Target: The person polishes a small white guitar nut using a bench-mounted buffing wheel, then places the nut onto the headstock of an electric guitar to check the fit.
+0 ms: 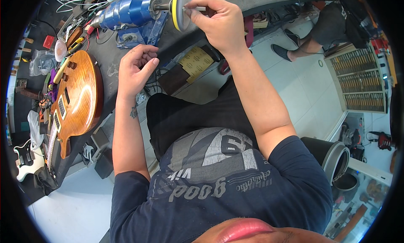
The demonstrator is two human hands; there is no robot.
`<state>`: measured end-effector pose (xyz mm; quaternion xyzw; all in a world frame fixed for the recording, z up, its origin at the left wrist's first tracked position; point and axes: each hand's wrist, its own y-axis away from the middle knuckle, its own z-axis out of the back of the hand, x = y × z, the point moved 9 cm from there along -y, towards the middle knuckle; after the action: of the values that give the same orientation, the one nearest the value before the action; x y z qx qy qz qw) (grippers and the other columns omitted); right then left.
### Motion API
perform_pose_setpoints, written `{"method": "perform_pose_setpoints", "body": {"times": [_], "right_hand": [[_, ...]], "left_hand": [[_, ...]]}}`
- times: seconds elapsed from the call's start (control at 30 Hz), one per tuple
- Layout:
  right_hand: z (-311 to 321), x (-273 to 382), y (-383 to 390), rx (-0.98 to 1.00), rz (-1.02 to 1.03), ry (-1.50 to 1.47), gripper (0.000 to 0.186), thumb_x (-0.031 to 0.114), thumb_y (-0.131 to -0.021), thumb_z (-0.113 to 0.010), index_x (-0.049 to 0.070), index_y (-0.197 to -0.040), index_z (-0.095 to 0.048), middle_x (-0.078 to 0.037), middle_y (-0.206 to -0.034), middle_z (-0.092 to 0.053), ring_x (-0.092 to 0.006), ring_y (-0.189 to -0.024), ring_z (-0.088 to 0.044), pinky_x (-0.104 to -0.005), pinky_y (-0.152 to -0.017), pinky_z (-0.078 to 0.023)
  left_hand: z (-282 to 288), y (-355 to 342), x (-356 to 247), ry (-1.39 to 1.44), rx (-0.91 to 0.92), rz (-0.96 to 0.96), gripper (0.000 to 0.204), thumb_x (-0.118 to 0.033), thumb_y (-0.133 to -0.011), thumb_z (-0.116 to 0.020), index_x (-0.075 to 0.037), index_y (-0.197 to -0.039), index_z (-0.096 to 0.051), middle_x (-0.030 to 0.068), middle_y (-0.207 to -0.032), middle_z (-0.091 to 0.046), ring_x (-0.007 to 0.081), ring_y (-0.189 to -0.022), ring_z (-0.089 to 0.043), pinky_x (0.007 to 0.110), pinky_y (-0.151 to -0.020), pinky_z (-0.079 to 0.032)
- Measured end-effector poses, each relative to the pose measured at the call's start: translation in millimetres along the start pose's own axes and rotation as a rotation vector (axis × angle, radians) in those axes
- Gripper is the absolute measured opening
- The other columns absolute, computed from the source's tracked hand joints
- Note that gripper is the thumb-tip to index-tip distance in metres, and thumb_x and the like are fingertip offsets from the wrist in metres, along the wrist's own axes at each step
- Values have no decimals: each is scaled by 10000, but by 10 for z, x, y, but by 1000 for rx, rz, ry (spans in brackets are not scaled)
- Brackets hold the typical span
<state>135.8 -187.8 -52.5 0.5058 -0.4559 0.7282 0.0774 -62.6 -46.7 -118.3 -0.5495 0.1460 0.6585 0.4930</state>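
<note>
While the right hand pinches a thin, pale stick-like piece at the grey face of a yellow-rimmed round disc, top centre, the left hand hangs loosely half-curled, thumb apart from fingers, near the blue metal motor.

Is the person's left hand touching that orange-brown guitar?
Apart. The head view shows dark bench surface between the left hand and the guitar's rounded edge.

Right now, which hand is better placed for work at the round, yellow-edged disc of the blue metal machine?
Right, I judge. The right hand pinches a slim pale stick beside the disc; the left hand hangs nearer the machine's blue base, apparently empty.
</note>
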Motion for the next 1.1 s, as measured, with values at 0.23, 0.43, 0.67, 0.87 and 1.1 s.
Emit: {"method": "perform_pose_setpoints", "body": {"times": [0.23,0.43,0.67,0.87,1.1], "right_hand": [[28,-89,85,5,62,112,132,42,-913,-806,58,-1041,-836,72,-780,-669,-4,-671,-502,-214,-594,-382],[141,-240,156,-32,-73,0,146,78,-882,-791,56,-1020,-835,-6,-767,-734,-40,-663,-598,-233,-619,-464],[148,-241,-30,-59,-71,-27,130,65,-898,-809,56,-1025,-834,77,-688,-603,-3,-639,-487,-224,-573,-354],[64,-168,-115,-33,-124,-19,131,19,-905,-772,8,-1031,-804,44,-813,-707,-17,-682,-553,-216,-601,-420],[31,-81,-135,-23,-60,2,156,5,-892,-749,-6,-1039,-802,43,-806,-698,-20,-696,-559,-219,-605,-427]], "left_hand": [[15,17,100,26,36,66,280,-43,-951,-739,48,-1214,-713,42,-1090,-670,115,-1024,-638,271,-928,-506],[17,13,85,8,38,62,277,-25,-950,-728,53,-1216,-711,43,-1083,-668,114,-1027,-637,271,-928,-504],[30,24,99,25,32,62,270,-25,-950,-728,54,-1207,-713,45,-1083,-669,114,-1027,-640,269,-925,-504],[26,18,97,17,31,60,267,-33,-952,-732,48,-1207,-714,47,-1085,-671,114,-1032,-640,269,-928,-503],[23,19,86,19,35,58,266,-43,-957,-732,51,-1205,-712,49,-1079,-669,118,-1026,-635,272,-927,-499]]}}
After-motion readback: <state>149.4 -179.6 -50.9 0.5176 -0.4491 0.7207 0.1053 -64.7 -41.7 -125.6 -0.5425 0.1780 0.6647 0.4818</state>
